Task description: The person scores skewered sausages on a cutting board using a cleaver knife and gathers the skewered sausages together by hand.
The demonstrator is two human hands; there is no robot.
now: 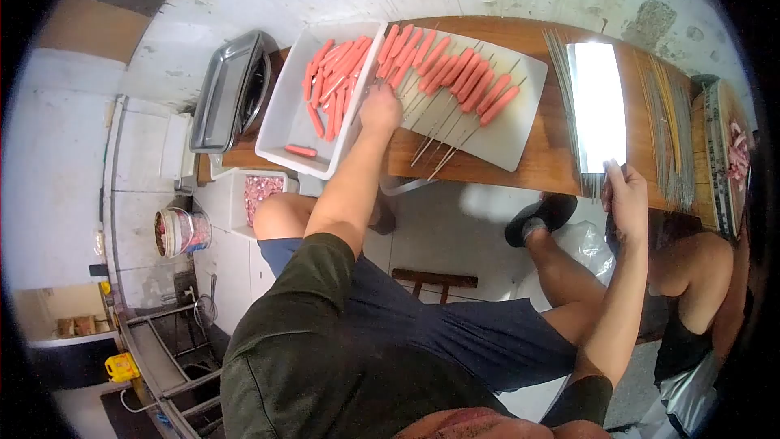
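Observation:
My left hand (380, 110) is between the white tub (280, 126) and the cutting board (508, 150), close to the pink sausages (400, 67) at the board's left end. Its fingers are blurred, so their grip is unclear. Several sausages on metal skewers (439, 142) lie in a row on the board, their skewer ends pointing toward me. More sausages (333, 81) fill part of the tub. My right hand (627, 195) has its fingers pressed together at the near end of a bright, shiny tray (597, 106); whatever they hold is too small to make out.
Bare metal skewers (563, 97) flank the tray, with more skewers (670, 130) farther right. Steel trays (223, 97) stand at the left. Below are a meat tub (264, 195), a bucket (183, 232) and a stool (435, 278). Another person's leg (699, 276) is at the right.

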